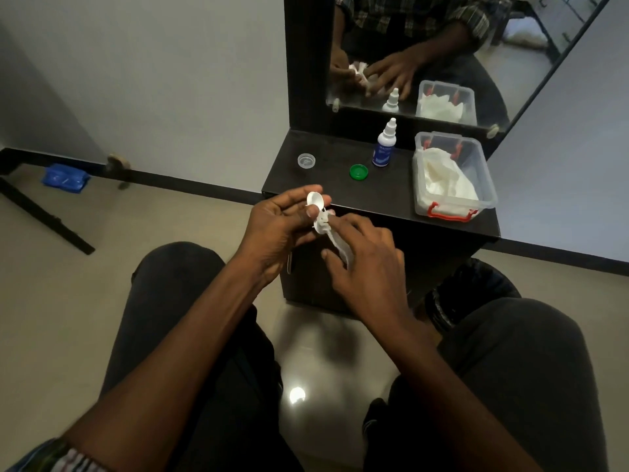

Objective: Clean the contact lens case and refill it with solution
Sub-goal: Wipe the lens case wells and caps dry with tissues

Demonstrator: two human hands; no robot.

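Case (316,212) sits in my left hand (279,229), white, held up just off the front edge of the dresser top (381,192), over my knees. My left fingers curl round it, thumb and forefingers pinching it from the sides, with one round well tipped up and showing near my fingertips. The lower well is covered by a twisted white tissue (337,245), which my right hand (364,267) pushes into it. My right forefinger presses the tissue against the case; the other right fingers are spread and only lightly bent, and the tail of the tissue runs back under them toward my palm.

Behind the case, on the dark top, a green cap (358,171) lies open side up, and well to its left lies a clear cap (306,161). Just right of the green cap a small bottle (384,146) stands upright, white with a blue label and its nozzle on. Farther right stands a clear box (454,175) with red clips, holding crumpled white tissues. A mirror (425,52) rises at the back of the top and shows my hands, the bottle and the box again. My dark trousers (510,369) fill the near part of the view, above a pale tiled floor (51,301).
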